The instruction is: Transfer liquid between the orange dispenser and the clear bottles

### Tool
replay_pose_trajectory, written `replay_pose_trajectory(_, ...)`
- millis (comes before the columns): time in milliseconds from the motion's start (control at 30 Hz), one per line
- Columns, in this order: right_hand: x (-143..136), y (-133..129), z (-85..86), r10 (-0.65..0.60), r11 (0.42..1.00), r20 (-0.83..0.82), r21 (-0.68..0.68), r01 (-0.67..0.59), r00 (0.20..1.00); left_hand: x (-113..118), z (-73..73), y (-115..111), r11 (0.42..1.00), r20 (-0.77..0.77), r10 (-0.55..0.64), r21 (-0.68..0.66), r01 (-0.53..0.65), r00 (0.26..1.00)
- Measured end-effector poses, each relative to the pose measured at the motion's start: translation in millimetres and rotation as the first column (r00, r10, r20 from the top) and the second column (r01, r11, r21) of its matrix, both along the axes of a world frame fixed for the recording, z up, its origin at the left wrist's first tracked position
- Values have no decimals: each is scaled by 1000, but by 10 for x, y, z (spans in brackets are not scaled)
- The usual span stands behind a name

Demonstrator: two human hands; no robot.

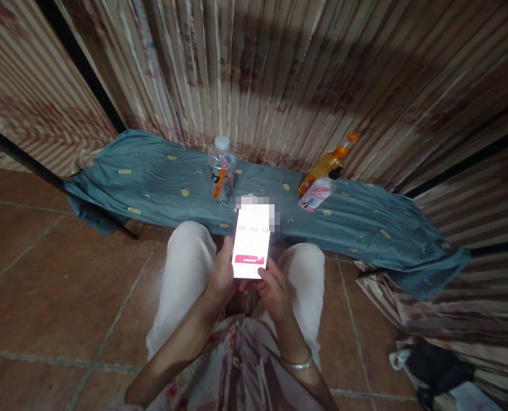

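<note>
A phone (250, 245) with a bright white screen is held upright above my lap. Its screen shows a timer reading and a red button. My left hand (223, 268) is closed around the phone's left edge, thumb along the side. My right hand (275, 288) grips the lower right, with the thumb over the bottom of the screen. Just beyond the phone, something white is partly hidden behind it and by blurred blocks.
A low surface under a teal cloth (160, 182) carries a clear bottle (222, 171) with a white cap, an orange pump bottle (322, 171) and a pink-and-white bottle (317, 195). Striped curtains (254, 74) hang behind. Dark poles (87, 74) slant at the sides. Dark items (440, 365) lie at lower right.
</note>
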State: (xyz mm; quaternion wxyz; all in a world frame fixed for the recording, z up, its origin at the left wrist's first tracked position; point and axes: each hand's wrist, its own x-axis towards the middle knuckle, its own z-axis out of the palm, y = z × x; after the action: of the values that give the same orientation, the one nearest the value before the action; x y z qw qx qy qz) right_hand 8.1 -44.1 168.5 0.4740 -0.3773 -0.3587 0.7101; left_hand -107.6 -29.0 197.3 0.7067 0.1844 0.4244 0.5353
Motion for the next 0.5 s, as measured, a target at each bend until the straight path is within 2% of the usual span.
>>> replay_pose_trajectory(67, 20, -6, 1, -13, 1000, -6, -4, 13, 1000, 24, 20, 3, 1000, -51, 15, 18, -14, 999)
replay_pose_trajectory(300, 59, 2, -6, -45, 999, -11, -18, 45, 999, 86, 7, 42, 1000, -82, 0, 26, 2, 997)
replay_pose_trajectory(500, 62, 89, -50, -30, 1000, -4, -7, 30, 1000, 82, -44, 124, 1000, -51, -23, -5, 23, 998)
